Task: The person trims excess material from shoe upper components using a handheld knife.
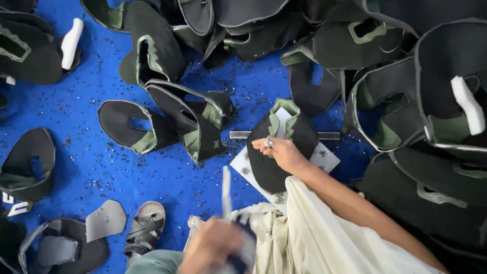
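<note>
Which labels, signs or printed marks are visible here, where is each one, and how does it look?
Small white logo mark: on the side of a black shoe upper near the middle, tiny.
White printed lettering: at the left edge on the blue mat, blocky and cut off.
No packages or screens show.

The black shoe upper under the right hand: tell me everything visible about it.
The black shoe upper is a flat, curved piece of dark fabric-like material with a green-lined collar and pale edging at its top. It lies on a white board on the blue sheet, crossing a grey metal bar. The right hand presses on its middle, holding a small silvery piece against it.
</note>
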